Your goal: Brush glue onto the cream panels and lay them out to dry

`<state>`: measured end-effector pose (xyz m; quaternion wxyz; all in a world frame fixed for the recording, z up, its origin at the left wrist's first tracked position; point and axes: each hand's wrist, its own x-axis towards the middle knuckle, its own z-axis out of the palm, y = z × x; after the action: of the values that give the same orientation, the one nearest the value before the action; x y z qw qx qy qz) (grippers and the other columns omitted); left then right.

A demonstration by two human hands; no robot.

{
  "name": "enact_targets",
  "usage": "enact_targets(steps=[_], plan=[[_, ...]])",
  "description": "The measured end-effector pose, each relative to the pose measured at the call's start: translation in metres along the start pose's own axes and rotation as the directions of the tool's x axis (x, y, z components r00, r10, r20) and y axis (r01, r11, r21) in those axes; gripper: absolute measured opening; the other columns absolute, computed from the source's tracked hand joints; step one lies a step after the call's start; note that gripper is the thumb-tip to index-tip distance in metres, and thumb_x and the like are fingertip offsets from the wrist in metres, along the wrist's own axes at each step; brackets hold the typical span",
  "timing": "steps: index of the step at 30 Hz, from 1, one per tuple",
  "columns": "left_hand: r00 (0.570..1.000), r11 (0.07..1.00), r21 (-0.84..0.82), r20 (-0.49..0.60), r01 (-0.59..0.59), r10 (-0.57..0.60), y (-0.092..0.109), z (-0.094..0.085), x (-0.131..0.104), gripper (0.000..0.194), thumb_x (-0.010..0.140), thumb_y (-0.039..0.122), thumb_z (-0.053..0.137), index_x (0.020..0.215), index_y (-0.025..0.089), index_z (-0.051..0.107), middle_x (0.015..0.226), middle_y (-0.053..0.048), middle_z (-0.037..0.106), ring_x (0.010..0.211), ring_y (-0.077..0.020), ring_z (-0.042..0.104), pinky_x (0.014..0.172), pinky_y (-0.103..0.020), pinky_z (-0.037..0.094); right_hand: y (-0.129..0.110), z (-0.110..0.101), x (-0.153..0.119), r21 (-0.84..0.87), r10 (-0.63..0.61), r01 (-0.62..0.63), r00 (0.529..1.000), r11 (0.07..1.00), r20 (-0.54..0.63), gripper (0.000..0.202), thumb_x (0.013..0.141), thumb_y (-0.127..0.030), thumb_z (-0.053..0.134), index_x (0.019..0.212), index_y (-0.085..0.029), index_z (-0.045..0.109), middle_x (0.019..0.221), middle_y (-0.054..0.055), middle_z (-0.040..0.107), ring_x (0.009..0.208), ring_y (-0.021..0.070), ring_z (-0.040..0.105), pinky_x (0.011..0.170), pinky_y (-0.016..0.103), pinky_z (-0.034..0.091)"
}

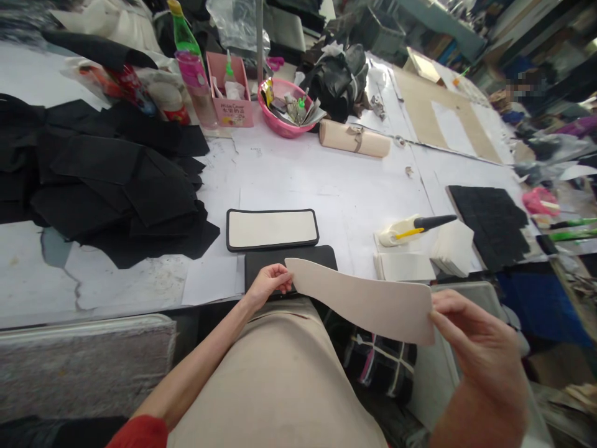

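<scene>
left sleeve [140,434]: red | left forearm [200,361]: bare | apron-like cloth [275,379]: plain beige | left grip [271,281], right grip [482,342]: ungloved

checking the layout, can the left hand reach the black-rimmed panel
Probably yes: the black-rimmed panel lies uncovered just beyond the left hand, though that hand may need to release the pale strip first.

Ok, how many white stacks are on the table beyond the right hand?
2: the left stack beyond the beige piece, the right stack beside the black panel. Others may be hidden.
</scene>
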<state>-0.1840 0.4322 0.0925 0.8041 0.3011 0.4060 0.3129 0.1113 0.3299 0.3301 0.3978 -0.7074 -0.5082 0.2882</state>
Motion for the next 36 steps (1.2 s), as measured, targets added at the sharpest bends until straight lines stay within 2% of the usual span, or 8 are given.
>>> enact_targets(steps=[5, 8, 11, 16, 21, 25, 30, 36], plan=[[0.978, 0.989, 0.128, -0.207, 0.071, -0.043, 0.003, -0.016, -0.025, 0.037, 0.068, 0.046, 0.079, 0.075, 0.015, 0.061, 0.063, -0.004, 0.067, 0.056, -0.0141, 0.063, 0.047, -0.022, 0.046, 0.039, 0.014, 0.014, 0.026, 0.216, -0.215, 0.975, 0.976, -0.047, 0.02, 0.074, -0.038, 0.077, 0.08, -0.02, 0.07, 0.079, 0.003, 0.068, 0.071, 0.0154, 0.061, 0.063, 0.024, 0.052], [0.949, 0.977, 0.195, -0.314, 0.084, -0.019, 0.004, -0.028, -0.037, 0.038, 0.068, 0.05, 0.076, 0.075, 0.015, 0.063, 0.063, -0.002, 0.065, 0.051, -0.0113, 0.058, 0.044, -0.021, 0.042, 0.074, 0.038, 0.029, 0.099, 0.355, -0.35, 0.934, 0.931, -0.036, 0.029, 0.069, -0.044, 0.078, 0.075, -0.018, 0.07, 0.07, 0.001, 0.066, 0.062, 0.0128, 0.058, 0.058, 0.023, 0.05], [0.915, 0.938, 0.333, -0.401, 0.093, 0.051, 0.003, -0.04, -0.043, 0.038, 0.069, 0.052, 0.074, 0.075, 0.015, 0.065, 0.059, 0.0, 0.061, 0.047, -0.0099, 0.053, 0.042, -0.02, 0.039, 0.112, 0.067, 0.044, 0.151, 0.469, -0.462, 0.883, 0.874, -0.01, 0.038, 0.061, -0.05, 0.079, 0.071, -0.015, 0.068, 0.065, 0.001, 0.065, 0.057, 0.012, 0.057, 0.053, 0.023, 0.048], [0.86, 0.819, 0.555, -0.48, 0.147, 0.171, 0.004, -0.054, -0.044, 0.036, 0.071, 0.053, 0.071, 0.074, 0.017, 0.069, 0.054, 0.002, 0.06, 0.046, -0.0113, 0.052, 0.044, -0.022, 0.038, 0.156, 0.108, 0.064, 0.151, 0.553, -0.555, 0.831, 0.818, 0.056, 0.035, 0.06, -0.047, 0.073, 0.07, -0.014, 0.067, 0.063, 0.001, 0.063, 0.056, 0.0111, 0.056, 0.051, 0.021, 0.046], [0.815, 0.84, 0.516, -0.553, 0.17, 0.174, 0.006, -0.061, -0.044, 0.037, 0.068, 0.053, 0.072, 0.074, 0.017, 0.068, 0.057, 0.002, 0.061, 0.045, -0.01, 0.05, 0.047, -0.022, 0.04, 0.17, 0.136, 0.08, 0.104, 0.544, -0.55, 0.835, 0.828, 0.081, 0.025, 0.064, -0.039, 0.065, 0.07, -0.014, 0.066, 0.061, 0.0, 0.063, 0.056, 0.0105, 0.056, 0.048, 0.019, 0.043], [0.798, 0.858, 0.478, -0.584, 0.187, 0.151, 0.006, -0.066, -0.044, 0.038, 0.067, 0.052, 0.074, 0.075, 0.015, 0.067, 0.057, 0.002, 0.06, 0.046, -0.0091, 0.048, 0.046, -0.021, 0.038, 0.182, 0.15, 0.09, -0.049, 0.523, -0.521, 0.847, 0.852, 0.09, 0.022, 0.068, -0.036, 0.059, 0.071, -0.015, 0.066, 0.058, -0.001, 0.063, 0.056, 0.0127, 0.058, 0.048, 0.02, 0.043], [0.791, 0.858, 0.47, -0.597, 0.208, 0.135, 0.006, -0.071, -0.043, 0.039, 0.066, 0.052, 0.075, 0.075, 0.015, 0.067, 0.056, 0.003, 0.058, 0.047, -0.0085, 0.046, 0.046, -0.02, 0.037, 0.189, 0.158, 0.095, -0.336, 0.471, -0.424, 0.88, 0.841, 0.069, 0.02, 0.074, -0.031, 0.056, 0.075, -0.017, 0.07, 0.069, 0.002, 0.071, 0.068, 0.0161, 0.066, 0.063, 0.022, 0.048], [0.784, 0.855, 0.47, -0.606, 0.217, 0.134, 0.007, -0.072, -0.04, 0.04, 0.065, 0.052, 0.075, 0.076, 0.014, 0.067, 0.056, 0.002, 0.058, 0.047, -0.0088, 0.046, 0.045, -0.02, 0.036, 0.183, 0.161, 0.097, -0.48, 0.492, -0.403, 0.868, 0.779, 0.07, 0.02, 0.079, -0.029, 0.056, 0.082, -0.02, 0.073, 0.082, 0.004, 0.075, 0.079, 0.0177, 0.068, 0.071, 0.023, 0.047]])
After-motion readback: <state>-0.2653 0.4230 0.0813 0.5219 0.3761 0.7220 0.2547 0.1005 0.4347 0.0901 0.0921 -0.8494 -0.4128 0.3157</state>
